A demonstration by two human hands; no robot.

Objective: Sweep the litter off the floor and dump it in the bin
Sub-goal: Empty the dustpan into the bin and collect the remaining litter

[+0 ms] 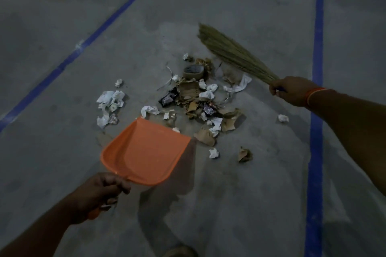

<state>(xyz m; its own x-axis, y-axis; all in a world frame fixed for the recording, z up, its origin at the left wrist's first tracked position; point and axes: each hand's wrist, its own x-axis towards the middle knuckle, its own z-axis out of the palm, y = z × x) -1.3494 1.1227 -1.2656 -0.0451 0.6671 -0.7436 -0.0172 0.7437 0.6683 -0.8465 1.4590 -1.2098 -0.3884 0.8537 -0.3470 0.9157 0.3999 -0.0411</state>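
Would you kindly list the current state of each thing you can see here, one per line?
Dustpan: empty, tilted, front edge near the litter, held by the left hand.
Broom: raised beyond the pile, gripped by the right hand.
Litter pile: scattered on the floor, unswept.
Tape roll: lying in the pile.
Bin: not in view.

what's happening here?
A person is sweeping up litter on a grey floor. The right hand grips a grass broom, its bristles at the far side of the pile. The left hand holds an orange dustpan by its handle, mouth towards the pile. The pan is empty; paper, cardboard and wrappers all lie on the floor. No bin is in view.
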